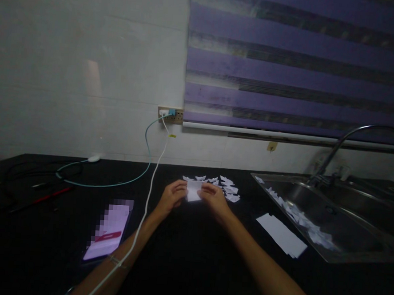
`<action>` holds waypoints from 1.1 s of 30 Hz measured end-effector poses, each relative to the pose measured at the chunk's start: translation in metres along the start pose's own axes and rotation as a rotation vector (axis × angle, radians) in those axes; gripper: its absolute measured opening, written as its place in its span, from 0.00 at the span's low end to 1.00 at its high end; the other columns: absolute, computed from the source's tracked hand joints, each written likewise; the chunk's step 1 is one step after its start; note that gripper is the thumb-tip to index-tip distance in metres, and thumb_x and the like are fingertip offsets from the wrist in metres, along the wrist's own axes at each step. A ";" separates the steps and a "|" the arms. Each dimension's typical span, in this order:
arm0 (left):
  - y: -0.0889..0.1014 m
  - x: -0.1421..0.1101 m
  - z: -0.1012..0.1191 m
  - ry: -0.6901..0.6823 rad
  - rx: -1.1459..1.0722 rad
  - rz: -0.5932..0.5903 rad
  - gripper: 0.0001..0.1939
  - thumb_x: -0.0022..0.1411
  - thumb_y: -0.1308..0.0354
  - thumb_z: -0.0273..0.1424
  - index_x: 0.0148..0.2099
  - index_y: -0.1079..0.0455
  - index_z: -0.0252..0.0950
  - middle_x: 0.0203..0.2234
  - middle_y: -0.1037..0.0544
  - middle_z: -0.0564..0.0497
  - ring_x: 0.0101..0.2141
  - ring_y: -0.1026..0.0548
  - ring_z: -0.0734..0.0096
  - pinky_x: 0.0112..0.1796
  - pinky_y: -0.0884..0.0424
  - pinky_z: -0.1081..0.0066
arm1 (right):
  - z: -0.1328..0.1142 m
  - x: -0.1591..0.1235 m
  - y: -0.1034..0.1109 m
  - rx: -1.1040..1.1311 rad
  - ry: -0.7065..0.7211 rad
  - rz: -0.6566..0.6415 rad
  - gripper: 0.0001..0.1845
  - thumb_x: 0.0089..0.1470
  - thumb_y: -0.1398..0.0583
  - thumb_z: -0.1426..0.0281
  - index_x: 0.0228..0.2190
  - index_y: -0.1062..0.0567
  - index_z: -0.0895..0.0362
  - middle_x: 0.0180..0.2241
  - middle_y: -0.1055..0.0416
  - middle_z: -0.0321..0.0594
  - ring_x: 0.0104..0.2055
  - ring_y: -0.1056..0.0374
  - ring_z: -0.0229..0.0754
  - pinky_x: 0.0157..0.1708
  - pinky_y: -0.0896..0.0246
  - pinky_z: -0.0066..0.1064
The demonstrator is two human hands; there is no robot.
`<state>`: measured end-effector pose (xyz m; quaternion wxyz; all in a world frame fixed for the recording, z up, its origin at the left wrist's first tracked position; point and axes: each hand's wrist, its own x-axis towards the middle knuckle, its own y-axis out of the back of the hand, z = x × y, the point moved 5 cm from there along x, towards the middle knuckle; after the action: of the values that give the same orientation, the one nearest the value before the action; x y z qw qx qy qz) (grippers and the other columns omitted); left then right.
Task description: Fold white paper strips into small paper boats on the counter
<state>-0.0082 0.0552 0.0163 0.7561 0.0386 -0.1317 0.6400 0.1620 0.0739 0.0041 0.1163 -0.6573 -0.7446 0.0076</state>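
Note:
A small white sheet of paper (193, 191) is held up above the dark counter, gripped at both sides. My left hand (174, 194) pinches its left edge, and my right hand (214, 197) has thumb and fingers closed on the right edge. Just behind the hands, several folded paper boats (231, 190) sit in a loose curve on the counter. To the right lies a stack of white paper sheets (282, 235). More folded white paper pieces (299, 216) line the near left rim of the sink.
A phone with a lit screen (109, 229) lies at left. The white cable (149, 193) hangs from the wall socket (175, 115) and crosses my left forearm. At right is a steel sink (330, 256) with a curved faucet (330, 151). A red pen-like stick (52, 195) lies far left.

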 end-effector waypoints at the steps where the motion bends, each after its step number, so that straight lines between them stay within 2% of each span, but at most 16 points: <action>1: 0.000 0.000 0.001 -0.008 0.014 0.001 0.20 0.50 0.34 0.36 0.44 0.30 0.32 0.27 0.26 0.53 0.17 0.37 0.82 0.15 0.47 0.81 | 0.000 -0.001 0.000 0.007 -0.005 0.012 0.19 0.37 0.29 0.65 0.34 0.21 0.59 0.32 0.23 0.42 0.32 0.29 0.42 0.33 0.35 0.34; 4: 0.001 0.001 0.005 -0.064 0.070 0.059 0.17 0.49 0.34 0.35 0.40 0.27 0.32 0.24 0.25 0.52 0.19 0.32 0.77 0.19 0.41 0.78 | 0.000 -0.003 -0.001 0.025 -0.019 0.018 0.18 0.37 0.29 0.65 0.33 0.20 0.58 0.31 0.23 0.42 0.31 0.29 0.43 0.31 0.34 0.34; 7: 0.004 0.004 0.009 -0.159 0.130 0.117 0.10 0.46 0.35 0.32 0.31 0.25 0.32 0.23 0.24 0.51 0.24 0.28 0.71 0.25 0.34 0.74 | -0.001 -0.004 -0.004 0.055 -0.036 0.013 0.15 0.37 0.29 0.66 0.31 0.19 0.58 0.32 0.23 0.42 0.33 0.28 0.44 0.32 0.32 0.35; 10: 0.006 0.004 0.012 -0.236 0.179 0.131 0.05 0.47 0.37 0.30 0.25 0.24 0.33 0.20 0.25 0.51 0.24 0.29 0.71 0.27 0.34 0.73 | -0.001 -0.004 -0.005 0.089 -0.060 0.031 0.12 0.35 0.30 0.69 0.28 0.19 0.58 0.30 0.23 0.41 0.32 0.28 0.43 0.31 0.31 0.34; 12: 0.006 0.002 0.015 -0.256 0.195 0.113 0.05 0.48 0.37 0.30 0.25 0.24 0.33 0.20 0.26 0.51 0.24 0.29 0.71 0.28 0.35 0.73 | -0.001 -0.004 -0.005 0.090 -0.062 0.034 0.11 0.35 0.30 0.69 0.26 0.19 0.59 0.29 0.24 0.41 0.31 0.29 0.41 0.30 0.32 0.33; 14: 0.004 0.000 0.015 -0.241 0.172 0.070 0.07 0.50 0.36 0.32 0.28 0.24 0.32 0.23 0.25 0.51 0.25 0.29 0.72 0.29 0.34 0.73 | -0.001 -0.004 -0.006 0.103 -0.058 0.027 0.12 0.34 0.30 0.68 0.26 0.19 0.59 0.29 0.24 0.41 0.30 0.28 0.42 0.30 0.31 0.33; 16: 0.001 -0.001 0.013 -0.193 0.107 0.011 0.12 0.53 0.37 0.36 0.36 0.24 0.32 0.23 0.25 0.52 0.23 0.30 0.74 0.25 0.37 0.76 | -0.001 -0.005 -0.007 0.122 -0.053 0.026 0.13 0.34 0.28 0.66 0.25 0.19 0.59 0.29 0.23 0.41 0.31 0.28 0.42 0.31 0.30 0.33; 18: -0.002 0.000 0.007 -0.109 0.048 -0.030 0.20 0.57 0.41 0.44 0.44 0.28 0.33 0.20 0.27 0.54 0.18 0.34 0.77 0.19 0.45 0.78 | -0.001 -0.006 -0.007 0.135 -0.050 0.029 0.14 0.33 0.28 0.64 0.25 0.19 0.59 0.29 0.23 0.41 0.31 0.27 0.42 0.31 0.30 0.34; 19: -0.003 0.001 0.003 -0.058 0.043 -0.037 0.23 0.59 0.44 0.47 0.45 0.30 0.33 0.18 0.28 0.55 0.16 0.37 0.78 0.17 0.50 0.79 | 0.000 -0.006 -0.007 0.133 -0.050 0.031 0.14 0.33 0.27 0.64 0.25 0.19 0.58 0.29 0.23 0.41 0.31 0.27 0.43 0.31 0.30 0.34; 21: -0.007 0.002 -0.005 0.046 0.092 -0.063 0.27 0.60 0.48 0.53 0.41 0.30 0.32 0.16 0.30 0.54 0.14 0.38 0.78 0.16 0.53 0.78 | 0.001 -0.005 -0.007 0.128 -0.050 0.035 0.15 0.33 0.27 0.63 0.25 0.19 0.58 0.29 0.23 0.41 0.31 0.27 0.43 0.31 0.30 0.34; 23: -0.012 0.002 -0.009 0.070 0.171 -0.132 0.28 0.60 0.49 0.54 0.37 0.30 0.31 0.15 0.30 0.54 0.14 0.38 0.78 0.16 0.51 0.78 | 0.001 -0.005 -0.006 0.122 -0.045 0.033 0.15 0.34 0.27 0.63 0.25 0.19 0.58 0.29 0.23 0.42 0.31 0.27 0.43 0.31 0.31 0.34; 27: -0.018 0.000 -0.009 -0.035 0.278 -0.229 0.27 0.62 0.49 0.53 0.29 0.32 0.32 0.15 0.32 0.54 0.16 0.37 0.78 0.19 0.45 0.77 | -0.001 -0.003 -0.005 0.127 -0.033 0.045 0.15 0.36 0.29 0.64 0.30 0.20 0.58 0.30 0.23 0.41 0.30 0.29 0.40 0.30 0.33 0.31; 30: -0.017 0.000 -0.011 -0.083 0.294 -0.201 0.27 0.62 0.48 0.54 0.29 0.34 0.33 0.14 0.34 0.56 0.17 0.37 0.78 0.21 0.42 0.76 | -0.004 -0.004 -0.007 0.209 -0.063 0.034 0.19 0.39 0.30 0.64 0.37 0.21 0.55 0.31 0.24 0.38 0.31 0.30 0.39 0.30 0.33 0.31; 33: -0.014 0.001 -0.010 -0.094 0.307 -0.133 0.26 0.62 0.48 0.53 0.30 0.34 0.33 0.15 0.35 0.57 0.17 0.37 0.78 0.21 0.41 0.76 | -0.003 -0.006 -0.010 0.255 -0.139 -0.011 0.18 0.41 0.31 0.60 0.35 0.22 0.56 0.28 0.27 0.36 0.30 0.31 0.38 0.32 0.31 0.33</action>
<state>0.0069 0.0557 0.0082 0.7751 0.1919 -0.0647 0.5985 0.1532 0.0661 0.0081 0.1472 -0.6310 -0.7474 0.1468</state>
